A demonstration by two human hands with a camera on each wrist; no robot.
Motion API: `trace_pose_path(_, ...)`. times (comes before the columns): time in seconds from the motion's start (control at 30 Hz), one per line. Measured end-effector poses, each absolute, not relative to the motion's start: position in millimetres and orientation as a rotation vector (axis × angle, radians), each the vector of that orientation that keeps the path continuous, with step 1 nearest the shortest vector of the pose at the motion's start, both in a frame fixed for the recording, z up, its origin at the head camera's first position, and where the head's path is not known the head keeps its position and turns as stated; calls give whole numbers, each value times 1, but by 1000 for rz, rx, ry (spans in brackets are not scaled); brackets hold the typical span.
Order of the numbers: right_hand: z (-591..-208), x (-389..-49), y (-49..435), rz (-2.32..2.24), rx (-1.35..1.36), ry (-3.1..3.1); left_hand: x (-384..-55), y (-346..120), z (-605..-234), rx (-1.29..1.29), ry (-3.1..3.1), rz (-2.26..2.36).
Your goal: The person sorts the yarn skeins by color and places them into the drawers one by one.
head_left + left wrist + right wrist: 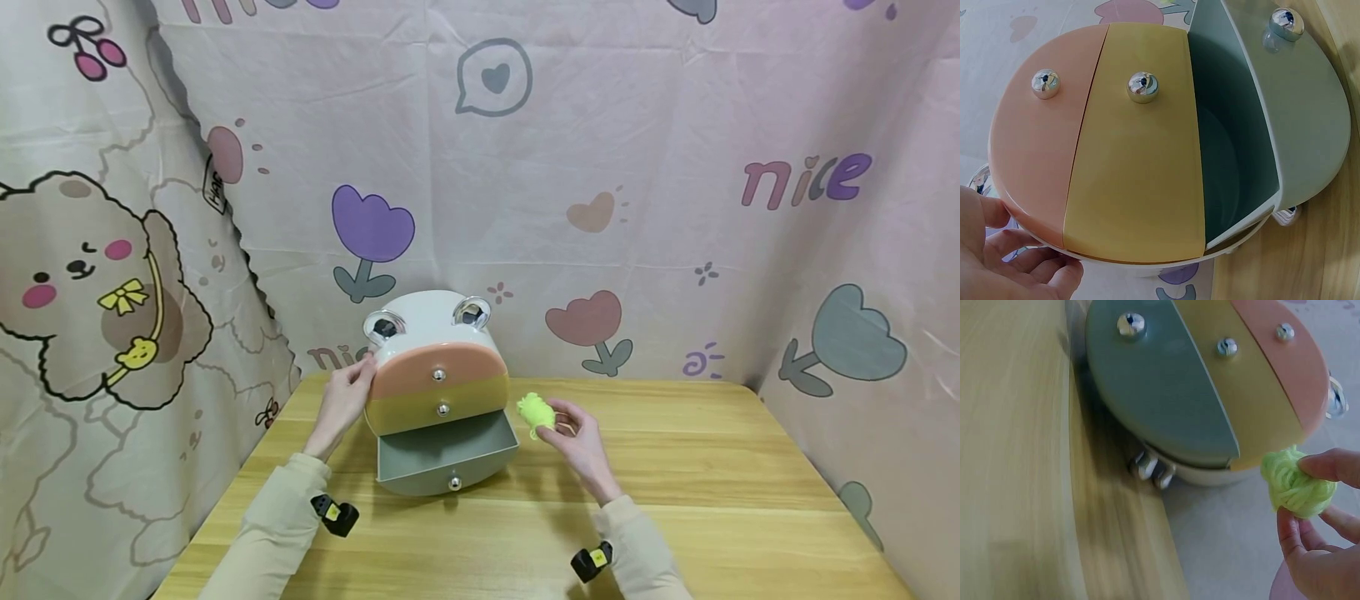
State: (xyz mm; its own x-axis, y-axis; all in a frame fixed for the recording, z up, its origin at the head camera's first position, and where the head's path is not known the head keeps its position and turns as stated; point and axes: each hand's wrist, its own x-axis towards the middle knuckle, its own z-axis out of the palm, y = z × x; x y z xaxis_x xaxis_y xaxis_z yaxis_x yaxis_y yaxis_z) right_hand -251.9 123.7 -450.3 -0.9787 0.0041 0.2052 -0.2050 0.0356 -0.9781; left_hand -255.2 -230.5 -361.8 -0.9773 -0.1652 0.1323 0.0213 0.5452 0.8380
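A small drawer box [429,315] with a white body and frog-like eyes on top stands on the table. Its orange [1047,137] and yellow [1135,150] drawers are closed, while the grey-green bottom drawer [420,485] is pulled out, its visible inside bare. My left hand [347,400] grips the box's left side, thumb at the orange front's edge and fingers curled against the side. Beside the box on the right, my right hand [581,446] pinches a small ball of neon green yarn [1297,487] between thumb and fingers, held above the table near the open drawer.
The light wooden table [675,500] extends to both sides of the box and in front of it. A patterned cloth [637,125] hangs behind the table, with more cloth [75,467] at the left. Silver round knobs [454,482] stick out from the drawer fronts.
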Motion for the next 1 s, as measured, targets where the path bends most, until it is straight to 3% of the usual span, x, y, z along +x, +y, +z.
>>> trace_pose_path(1.0,-442,-244,73,2201,497,-2054,-255,-231,-362,124,-2575,-1382)
